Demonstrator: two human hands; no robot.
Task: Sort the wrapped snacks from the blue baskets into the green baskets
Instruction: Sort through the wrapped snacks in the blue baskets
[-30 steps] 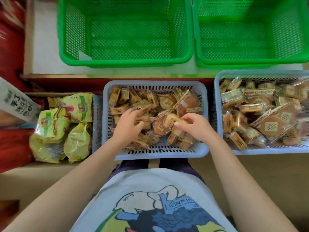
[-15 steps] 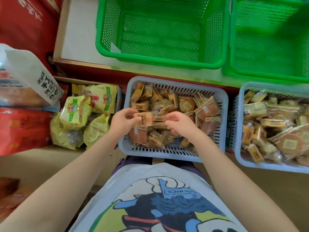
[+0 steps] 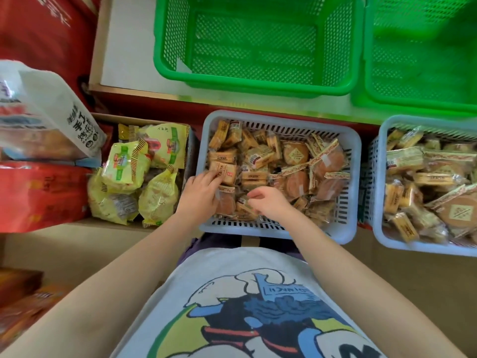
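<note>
From my feed, both hands sit in the near blue basket point(image 3: 280, 232), a slotted plastic tub heaped with wrapped snacks point(image 3: 268, 164): glossy tan bars lying at mixed angles, and round cakes toward its right half. My left hand point(image 3: 200, 196) has its fingers curled onto a rectangular bar point(image 3: 224, 171) at the basket's left side, its long axis running roughly left to right. My right hand point(image 3: 268, 204) hovers over the pile with loosely bent fingers; whether it pinches a wrapper I cannot tell. A second blue basket point(image 3: 379, 228) of the same snacks stands to the right. Beyond, on a pale shelf point(image 3: 124, 52), two green mesh baskets point(image 3: 258, 83) stand side by side. Yellow crinkled packets point(image 3: 134, 177) fill a box on the left.
</note>
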